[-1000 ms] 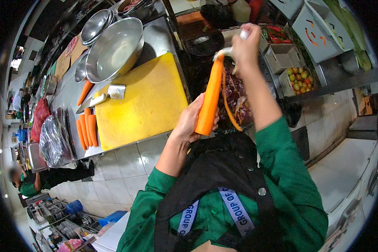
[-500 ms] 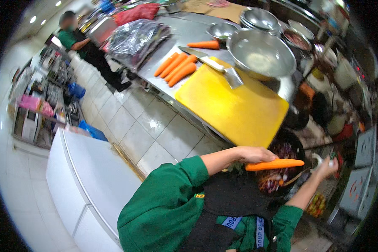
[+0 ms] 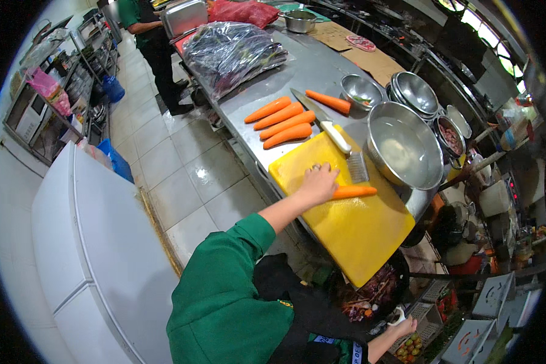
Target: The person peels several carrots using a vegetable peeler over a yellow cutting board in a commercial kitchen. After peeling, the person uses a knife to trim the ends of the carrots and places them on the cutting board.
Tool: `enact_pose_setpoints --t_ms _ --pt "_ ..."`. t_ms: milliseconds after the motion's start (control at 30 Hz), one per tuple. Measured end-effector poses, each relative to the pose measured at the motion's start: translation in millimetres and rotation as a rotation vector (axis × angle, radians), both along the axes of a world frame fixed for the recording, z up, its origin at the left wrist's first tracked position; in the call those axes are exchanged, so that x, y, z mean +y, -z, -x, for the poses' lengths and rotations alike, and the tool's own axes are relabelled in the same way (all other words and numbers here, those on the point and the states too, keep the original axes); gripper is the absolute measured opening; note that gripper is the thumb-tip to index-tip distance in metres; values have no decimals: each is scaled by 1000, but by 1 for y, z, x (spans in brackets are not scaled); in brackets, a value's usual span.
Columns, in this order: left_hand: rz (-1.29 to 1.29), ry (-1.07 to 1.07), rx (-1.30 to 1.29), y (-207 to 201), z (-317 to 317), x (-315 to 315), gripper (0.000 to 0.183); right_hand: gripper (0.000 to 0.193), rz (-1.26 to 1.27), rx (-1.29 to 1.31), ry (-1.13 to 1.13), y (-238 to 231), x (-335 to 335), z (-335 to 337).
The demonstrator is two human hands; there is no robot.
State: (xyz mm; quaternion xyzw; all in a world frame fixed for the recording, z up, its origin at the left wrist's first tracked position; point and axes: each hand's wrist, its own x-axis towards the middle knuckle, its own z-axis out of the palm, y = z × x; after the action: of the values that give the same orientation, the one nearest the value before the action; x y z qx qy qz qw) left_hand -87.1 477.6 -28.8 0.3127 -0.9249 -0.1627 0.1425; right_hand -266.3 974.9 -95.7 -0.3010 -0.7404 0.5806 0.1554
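My left hand (image 3: 318,182) presses the end of a peeled carrot (image 3: 353,192) lying flat on the yellow cutting board (image 3: 358,233). My right hand (image 3: 404,328) hangs low by my apron at the bottom right, closed around a small white-handled peeler (image 3: 397,315). Several more carrots (image 3: 282,123) lie in a row on the steel counter (image 3: 309,67) beyond the board, with one apart (image 3: 327,101). A white-handled knife (image 3: 321,120) rests across the board's far corner, next to a small metal grater (image 3: 358,167).
A large steel bowl (image 3: 404,144) and smaller bowls (image 3: 415,92) stand right of the board. A dark bin of peelings (image 3: 373,292) sits under the board's near end. A plastic-wrapped bundle (image 3: 233,51) lies farther along. Another person in green (image 3: 145,30) stands up the aisle; a white chest (image 3: 97,242) is on the left.
The carrot was held up over the bin with the peeler on it; now my left hand has laid it on the yellow board, and my right hand has dropped low.
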Motion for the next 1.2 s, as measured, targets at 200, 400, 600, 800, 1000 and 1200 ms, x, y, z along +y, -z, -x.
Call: enact_pose_setpoints --t_ms 200,400,600,800,1000,1200 --pt "277 -84 180 -14 65 -137 20 31 -171 101 202 -17 31 -29" --pt "162 -83 22 4 164 -238 15 27 21 255 293 -53 29 -107" --pt "249 -79 -140 30 193 -259 33 21 -73 198 457 -51 68 -157" --pt "321 -106 92 -24 157 -255 29 26 95 83 357 3 100 -135" --pt "-366 -202 1181 -106 42 -206 43 32 -14 -30 297 24 51 -78" --pt "-1394 222 891 -94 0 -29 49 47 289 20 -356 -30 -65 -35"
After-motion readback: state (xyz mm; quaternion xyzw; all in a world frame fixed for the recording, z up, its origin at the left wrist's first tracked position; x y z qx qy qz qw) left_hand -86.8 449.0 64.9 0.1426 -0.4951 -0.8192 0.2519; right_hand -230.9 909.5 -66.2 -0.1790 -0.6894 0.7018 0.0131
